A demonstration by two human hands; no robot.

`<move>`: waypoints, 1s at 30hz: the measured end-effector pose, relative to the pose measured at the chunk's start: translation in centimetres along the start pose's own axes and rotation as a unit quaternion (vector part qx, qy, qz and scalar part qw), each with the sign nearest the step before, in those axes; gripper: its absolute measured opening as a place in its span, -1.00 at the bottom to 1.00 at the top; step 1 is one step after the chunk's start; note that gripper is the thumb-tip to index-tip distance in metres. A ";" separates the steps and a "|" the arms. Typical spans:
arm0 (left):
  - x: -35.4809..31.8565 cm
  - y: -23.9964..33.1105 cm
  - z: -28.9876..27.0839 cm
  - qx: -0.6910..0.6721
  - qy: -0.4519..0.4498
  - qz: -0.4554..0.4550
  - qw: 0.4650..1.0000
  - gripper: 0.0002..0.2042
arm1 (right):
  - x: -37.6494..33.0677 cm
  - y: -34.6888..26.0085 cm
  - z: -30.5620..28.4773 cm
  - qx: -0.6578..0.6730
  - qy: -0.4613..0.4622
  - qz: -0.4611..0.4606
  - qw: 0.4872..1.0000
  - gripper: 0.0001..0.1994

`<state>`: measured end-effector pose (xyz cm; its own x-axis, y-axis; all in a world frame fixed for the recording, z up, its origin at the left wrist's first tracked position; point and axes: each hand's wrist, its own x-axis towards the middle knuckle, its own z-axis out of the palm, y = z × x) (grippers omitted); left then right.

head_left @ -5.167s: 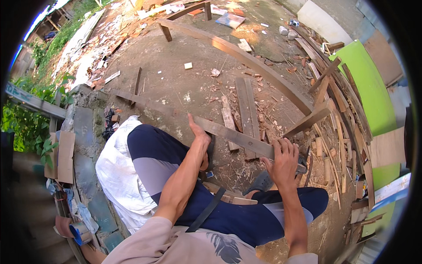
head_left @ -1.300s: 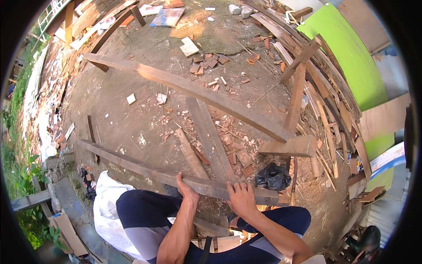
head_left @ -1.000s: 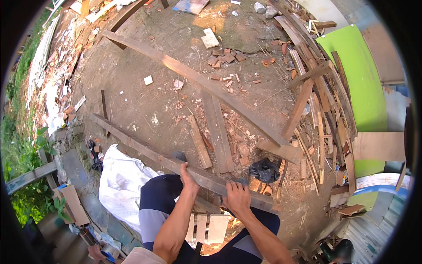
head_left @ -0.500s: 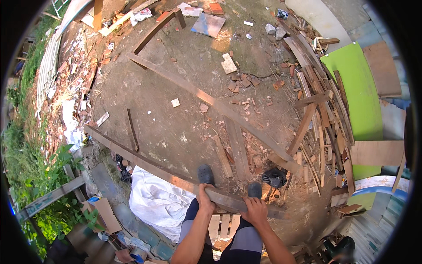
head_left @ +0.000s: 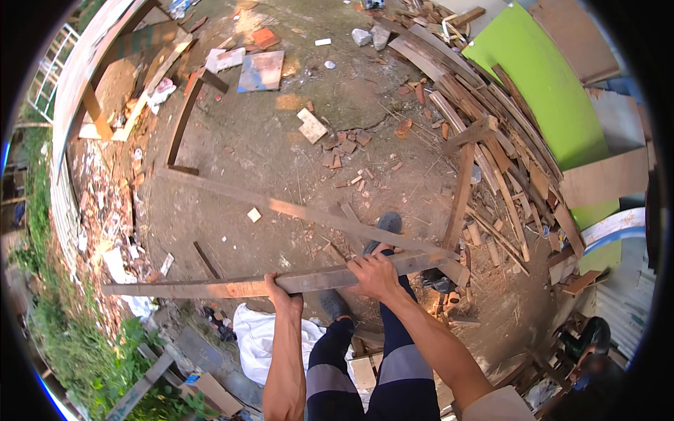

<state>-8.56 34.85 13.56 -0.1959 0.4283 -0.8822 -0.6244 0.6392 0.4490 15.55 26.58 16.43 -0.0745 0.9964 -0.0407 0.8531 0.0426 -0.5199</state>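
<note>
Right hand [head_left: 375,276] grips a wooden beam [head_left: 319,279] extending to both sides.

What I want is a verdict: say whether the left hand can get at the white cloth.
Probably not as things stand: the left hand is holding the wooden beam, and the white cloth lies low by the left shoe.

A long, narrow, squared beam of weathered grey-brown wood [head_left: 319,279], with a paler tan patch just left of the left hand [head_left: 284,296], is held crosswise above the person's legs, the right hand [head_left: 375,276] gripping nearer its right end.
</note>
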 end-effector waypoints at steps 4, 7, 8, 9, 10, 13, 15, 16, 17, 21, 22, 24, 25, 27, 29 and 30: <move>1.3 -3.7 9.2 0.012 -0.008 0.001 1.000 -0.53 | 2.4 9.5 -1.0 0.005 0.006 0.018 1.000 -0.43; 3.3 -7.9 15.7 0.015 -0.041 -0.015 0.999 -0.51 | 4.2 17.6 -3.2 -0.004 0.006 0.020 1.000 -0.43; 3.8 -9.5 18.3 0.019 -0.068 -0.021 0.997 -0.51 | 4.6 20.4 -3.6 -0.010 0.020 0.023 0.999 -0.42; 4.4 -11.0 20.7 0.020 -0.072 -0.034 0.997 -0.51 | 4.7 23.1 -3.8 -0.016 0.031 0.027 0.999 -0.42; 5.2 -12.4 23.3 0.022 -0.076 -0.047 0.996 -0.51 | 4.6 25.7 -4.0 -0.022 0.043 0.030 0.998 -0.42; 8.9 -16.3 29.0 0.037 -0.103 -0.085 0.990 -0.53 | 6.0 33.2 -4.7 -0.058 0.054 0.032 0.996 -0.41; 11.6 -18.2 33.5 0.053 -0.124 -0.089 0.987 -0.54 | 7.7 37.3 -5.3 -0.071 0.047 0.042 0.995 -0.37; 12.3 -19.1 36.1 0.066 -0.128 -0.084 0.986 -0.55 | 8.3 39.5 -5.2 -0.076 0.049 0.051 0.995 -0.38; 13.2 -19.7 38.3 0.070 -0.143 -0.082 0.984 -0.59 | 9.1 41.3 -5.3 -0.081 0.052 0.056 0.994 -0.38; 18.4 -21.2 43.2 0.068 -0.148 -0.110 0.981 -0.67 | 12.2 45.1 -5.7 -0.096 0.016 0.075 0.992 -0.41; 19.3 -21.5 43.6 0.086 -0.150 -0.102 0.980 -0.65 | 12.6 45.6 -5.3 -0.093 0.010 0.083 0.992 -0.42; 21.0 -21.9 44.4 0.119 -0.156 -0.085 0.977 -0.60 | 13.2 46.9 -4.5 -0.089 0.005 0.096 0.991 -0.43; 22.0 -22.2 45.0 0.111 -0.154 -0.094 0.977 -0.61 | 13.4 47.5 -4.2 -0.087 0.006 0.101 0.991 -0.42; 23.3 -22.4 45.8 0.124 -0.156 -0.079 0.977 -0.60 | 14.0 48.0 -3.1 -0.081 0.002 0.115 0.990 -0.41; 24.4 -22.1 46.5 0.137 -0.187 -0.095 0.968 -0.55 | 15.0 48.8 -2.2 -0.078 -0.006 0.130 0.988 -0.40; 24.9 -22.2 47.0 0.163 -0.186 -0.091 0.965 -0.57 | 15.3 49.3 -2.0 -0.084 0.019 0.125 0.988 -0.39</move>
<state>35.96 61.33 -11.64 0.2164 0.4508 -0.8660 -0.3409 0.8661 0.3656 57.45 44.09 -8.15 0.1657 0.9792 -0.1170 0.9162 -0.1967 -0.3491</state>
